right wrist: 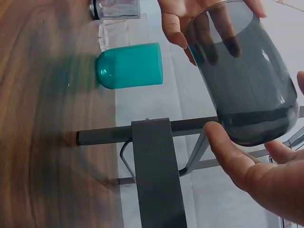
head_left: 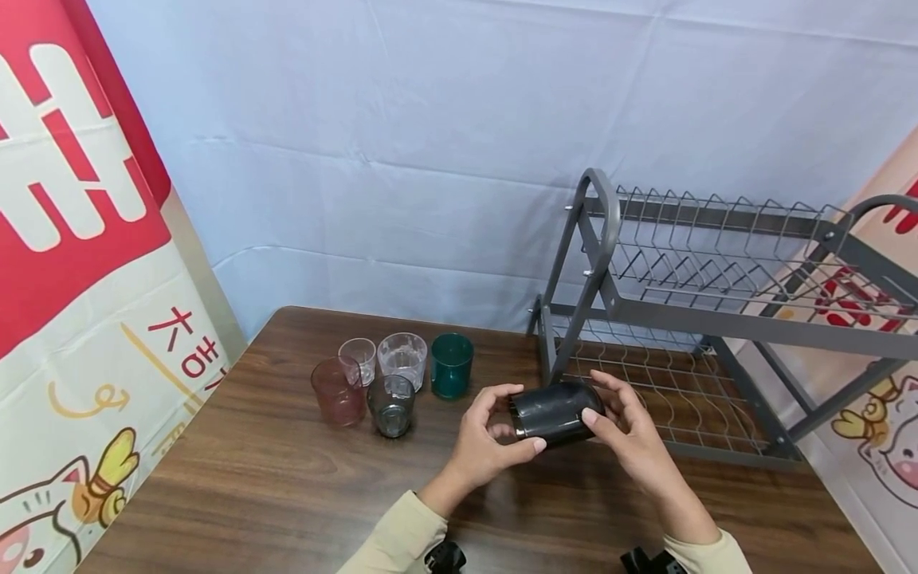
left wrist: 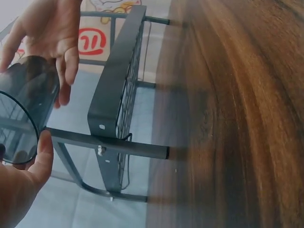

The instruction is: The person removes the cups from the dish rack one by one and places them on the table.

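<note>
A dark grey see-through drinking glass (head_left: 554,413) is held on its side above the table, its mouth toward the left. My left hand (head_left: 482,446) grips it around the rim, thumb along the near side. At the rounded base, my right hand (head_left: 637,434) holds the same glass between thumb and fingers. Seen from the right wrist, the left fingers show through the wall of the glass (right wrist: 247,71), with the right thumb near its bottom edge. The left wrist view looks into the open mouth of the glass (left wrist: 35,80).
Left of the hands stand a teal glass (head_left: 451,368), a clear glass (head_left: 402,359), a smaller clear glass (head_left: 358,356), a reddish glass (head_left: 335,399) and a grey glass (head_left: 391,406). A two-tier grey metal dish rack (head_left: 724,317) occupies the right side of the wooden table (head_left: 280,486).
</note>
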Available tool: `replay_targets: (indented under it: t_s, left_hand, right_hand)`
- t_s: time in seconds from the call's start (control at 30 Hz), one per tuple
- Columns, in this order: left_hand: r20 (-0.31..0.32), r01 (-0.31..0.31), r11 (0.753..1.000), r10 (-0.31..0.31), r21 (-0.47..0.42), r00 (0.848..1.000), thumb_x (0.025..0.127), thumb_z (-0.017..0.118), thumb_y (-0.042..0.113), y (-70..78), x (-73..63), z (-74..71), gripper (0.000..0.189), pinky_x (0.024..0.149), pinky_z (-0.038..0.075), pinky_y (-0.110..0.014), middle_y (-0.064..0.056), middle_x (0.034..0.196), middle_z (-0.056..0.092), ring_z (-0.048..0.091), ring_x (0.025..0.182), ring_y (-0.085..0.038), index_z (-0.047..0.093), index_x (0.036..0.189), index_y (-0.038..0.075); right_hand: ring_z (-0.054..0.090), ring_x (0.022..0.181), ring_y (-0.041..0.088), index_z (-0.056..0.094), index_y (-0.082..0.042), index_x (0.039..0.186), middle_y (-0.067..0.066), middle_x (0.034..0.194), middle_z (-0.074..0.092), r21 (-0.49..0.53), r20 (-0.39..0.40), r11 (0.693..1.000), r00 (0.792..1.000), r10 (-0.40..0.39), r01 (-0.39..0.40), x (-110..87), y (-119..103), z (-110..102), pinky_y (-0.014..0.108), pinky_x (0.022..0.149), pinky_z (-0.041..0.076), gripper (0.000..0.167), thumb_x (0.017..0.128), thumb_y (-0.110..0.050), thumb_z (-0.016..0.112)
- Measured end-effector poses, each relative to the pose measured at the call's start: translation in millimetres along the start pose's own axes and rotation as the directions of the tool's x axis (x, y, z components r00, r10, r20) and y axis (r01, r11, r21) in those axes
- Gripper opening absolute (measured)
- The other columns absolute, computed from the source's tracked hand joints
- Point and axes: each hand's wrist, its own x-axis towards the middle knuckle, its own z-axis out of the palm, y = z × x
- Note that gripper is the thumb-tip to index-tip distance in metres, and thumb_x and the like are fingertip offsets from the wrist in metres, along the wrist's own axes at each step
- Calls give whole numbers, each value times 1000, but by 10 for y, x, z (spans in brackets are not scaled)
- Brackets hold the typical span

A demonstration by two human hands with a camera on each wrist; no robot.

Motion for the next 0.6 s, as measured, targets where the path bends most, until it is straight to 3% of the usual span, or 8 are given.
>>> replay_targets:
  t_s: [0.1, 0.23, 0.43, 0.6]
  left_hand:
    - [9, 3, 1000, -3, 31, 1000, 68, 78, 0, -97, 5, -29, 61, 66, 52, -44, -14, 115, 49, 50, 98, -25, 52, 123, 2]
    - [23, 13, 988, -17, 152, 1000, 68, 81, 12, -202, -5, -86, 62, 65, 53, -34, -5, 115, 51, 52, 98, -21, 54, 125, 14]
    - [41, -8, 953, -5, 302, 999, 69, 81, 25, -160, -22, -168, 62, 62, 52, -29, 2, 113, 52, 53, 96, -18, 55, 125, 20]
    - [39, -3, 922, -13, 386, 999, 67, 82, 27, -122, -20, -248, 63, 62, 51, -28, 2, 111, 53, 54, 90, -14, 56, 124, 20]
  right_hand:
    - [54, 101, 15, 30, -3, 140, 28, 126, 42, -62, 4, 998, 1000, 20, -19, -12, -24, -9, 29, 73, 51, 51, 94, -5, 53]
    - [50, 109, 26, 31, -5, 141, 23, 128, 45, -215, 24, 976, 999, 47, -40, -34, -41, -25, 31, 78, 48, 58, 91, -13, 60]
    - [49, 111, 40, 32, -7, 140, 24, 128, 45, -326, 98, 943, 989, 107, -69, -31, -84, -35, 46, 79, 48, 66, 87, -22, 67]
    - [48, 113, 43, 31, -6, 140, 26, 130, 42, -363, 166, 930, 978, 127, -59, -32, -133, -25, 40, 75, 51, 70, 85, -25, 70]
